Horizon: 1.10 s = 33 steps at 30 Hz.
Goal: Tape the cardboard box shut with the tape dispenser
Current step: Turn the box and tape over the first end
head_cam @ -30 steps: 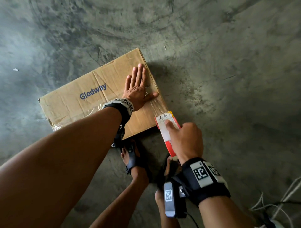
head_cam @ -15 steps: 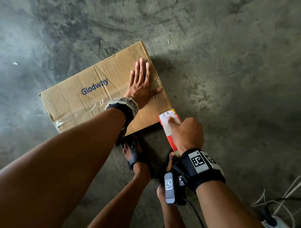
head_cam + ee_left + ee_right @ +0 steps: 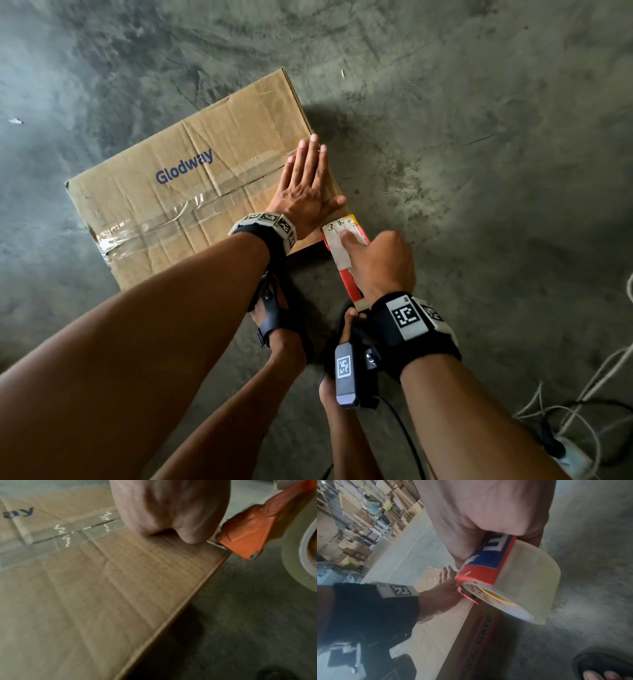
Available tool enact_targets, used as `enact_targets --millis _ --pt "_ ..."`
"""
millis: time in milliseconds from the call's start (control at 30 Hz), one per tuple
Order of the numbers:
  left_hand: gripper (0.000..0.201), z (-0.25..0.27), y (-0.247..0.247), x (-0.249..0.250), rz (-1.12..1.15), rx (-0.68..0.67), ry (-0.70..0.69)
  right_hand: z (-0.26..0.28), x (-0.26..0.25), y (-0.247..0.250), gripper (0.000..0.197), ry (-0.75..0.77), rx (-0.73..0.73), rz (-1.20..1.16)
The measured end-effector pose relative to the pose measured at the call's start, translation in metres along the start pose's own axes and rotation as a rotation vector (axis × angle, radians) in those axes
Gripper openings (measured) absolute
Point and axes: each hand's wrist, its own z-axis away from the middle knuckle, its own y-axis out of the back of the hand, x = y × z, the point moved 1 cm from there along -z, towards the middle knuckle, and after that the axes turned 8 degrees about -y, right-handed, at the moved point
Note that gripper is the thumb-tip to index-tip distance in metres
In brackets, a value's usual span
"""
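A brown cardboard box [image 3: 191, 192] printed "Glodway" lies on the concrete floor, its flaps down and clear tape [image 3: 154, 222] along the centre seam. My left hand [image 3: 305, 185] lies flat, fingers straight, on the box top by its right edge, also seen as a left hand [image 3: 169, 509] pressing the cardboard box [image 3: 85, 588]. My right hand [image 3: 376, 263] grips the red tape dispenser [image 3: 344, 246], whose front end sits at the box's near right corner. In the right wrist view the right hand [image 3: 481, 513] holds the tape dispenser [image 3: 484, 561] with its clear roll [image 3: 527, 585] beside the box side.
Two feet in black sandals [image 3: 274, 318] stand just in front of the box. White cables and a plug [image 3: 575, 431] lie on the floor at lower right. In the right wrist view, stacked cartons and shelving [image 3: 359, 520] fill the far background.
My left hand has slid along the box top toward its right edge. The dispenser has moved up to the box's near right corner, closer to the left thumb.
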Motion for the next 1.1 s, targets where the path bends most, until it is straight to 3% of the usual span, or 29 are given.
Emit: enact_targets --millis 400,633,1100 --pt "0.091 -0.001 0.004 0.001 0.02 -0.016 0.012 0.019 0.051 0.011 0.061 -0.031 0.034 -0.059" --pt "0.089 -0.001 0.001 0.0 0.013 0.014 0.009 -0.002 0.038 -0.006 0.057 -0.112 0.021 0.018" --pt "0.089 0.0 0.0 0.002 0.027 0.048 0.015 -0.028 0.013 -0.013 0.054 -0.098 0.029 0.092"
